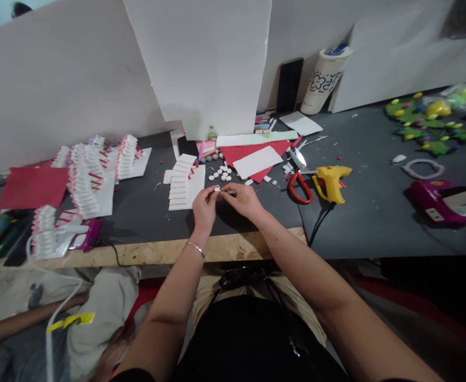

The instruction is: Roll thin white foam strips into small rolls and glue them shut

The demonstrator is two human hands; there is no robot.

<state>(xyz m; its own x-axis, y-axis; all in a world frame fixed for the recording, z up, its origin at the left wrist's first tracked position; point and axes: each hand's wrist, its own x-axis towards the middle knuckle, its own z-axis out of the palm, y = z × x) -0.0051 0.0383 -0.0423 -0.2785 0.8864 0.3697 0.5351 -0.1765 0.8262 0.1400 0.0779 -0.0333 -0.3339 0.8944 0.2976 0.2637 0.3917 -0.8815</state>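
My left hand (204, 209) is closed in a pinch on a small white piece (217, 189) near the table's front edge. Close beside it, my right hand (243, 200) pinches a thin dark stick-like thing (232, 192), its tip against or very near the white piece; its exact kind is too small to make out. Just beyond the fingertips lie several small white discs (222, 173). To the left of my hands stands a little white staircase model (179, 187) with red strips on a white card. Behind the discs, a white card strip (258, 162) rests on red paper (233, 154).
Red-handled scissors (300, 188) and a yellow glue gun (331, 183) lie to the right. More staircase models (84, 180) and red paper (34, 187) fill the left. A phone (289, 86) and a white tumbler (325, 79) stand at the back. A person's arm (29, 321) shows lower left.
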